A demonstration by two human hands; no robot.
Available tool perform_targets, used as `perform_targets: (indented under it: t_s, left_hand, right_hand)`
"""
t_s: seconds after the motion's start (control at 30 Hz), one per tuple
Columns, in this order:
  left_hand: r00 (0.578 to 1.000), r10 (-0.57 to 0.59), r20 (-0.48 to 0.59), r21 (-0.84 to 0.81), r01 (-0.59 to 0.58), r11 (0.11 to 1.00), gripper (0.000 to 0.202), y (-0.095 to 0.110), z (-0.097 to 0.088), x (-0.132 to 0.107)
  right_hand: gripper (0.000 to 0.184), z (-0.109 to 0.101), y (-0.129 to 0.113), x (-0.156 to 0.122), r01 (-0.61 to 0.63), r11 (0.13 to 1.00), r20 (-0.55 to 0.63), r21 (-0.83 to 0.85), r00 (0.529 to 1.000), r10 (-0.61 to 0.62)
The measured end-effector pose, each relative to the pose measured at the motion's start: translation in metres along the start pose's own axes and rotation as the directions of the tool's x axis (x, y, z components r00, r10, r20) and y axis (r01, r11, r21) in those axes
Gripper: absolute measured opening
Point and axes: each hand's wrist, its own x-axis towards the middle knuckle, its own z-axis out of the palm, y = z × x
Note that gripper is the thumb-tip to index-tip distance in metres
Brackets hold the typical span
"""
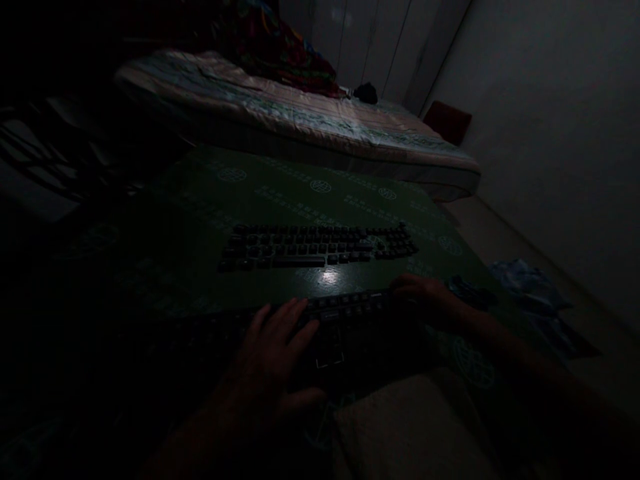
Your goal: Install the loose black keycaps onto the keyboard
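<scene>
Low in the frame's centre, a dark keyboard (345, 313) lies on the green tabletop (200, 200), its long axis running left to right, slightly tilted up toward the right. Left hand (275, 353) rests open, fingers spread, on its near edge; right hand (425, 297) lies curled over its right end. A second keyboard (320, 247) lies untouched just beyond, parallel. Nothing appears dismantled or moved yet.

A bare strip of the green patterned table cover (280, 283) lies open between the far black keyboard (320, 245) and the near dark keyboard (350, 308) under both hands, while a small dark object (467, 291) crowds the right hand (425, 298), and the cover left of the far keyboard looks bare but dim.
</scene>
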Motion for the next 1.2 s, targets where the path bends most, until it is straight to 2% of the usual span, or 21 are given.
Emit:
perform_targets:
  t_s: [0.3, 0.73, 0.97, 1.2]
  left_hand:
    - [1.000, -0.004, 0.001, -0.022, 0.004, 1.000, 0.067, 0.0006, -0.0018, 0.0012]
    - [1.000, -0.005, 0.016, -0.019, 0.005, 1.000, 0.070, 0.0004, -0.0028, 0.0010]
    - [1.000, -0.010, 0.013, -0.025, 0.010, 1.000, 0.067, 0.0004, -0.0017, 0.0003]
    - [1.000, 0.005, 0.008, -0.015, -0.005, 1.000, 0.072, 0.0003, -0.0019, 0.0013]
  right_hand:
    - [0.019, 0.0019, -0.0004, -0.0008, -0.001, 1.000, -0.009, -0.003, 1.000, 0.001]
    - [0.018, 0.0000, -0.0019, -0.0010, -0.004, 1.000, 0.022, -0.013, 1.000, 0.004]
    - [0.019, 0.0070, 0.0034, -0.0047, 0.017, 1.000, -0.053, 0.002, 0.998, -0.017]
    - [0.019, 0.0065, 0.0020, -0.0057, 0.009, 1.000, -0.028, -0.015, 1.000, -0.009]
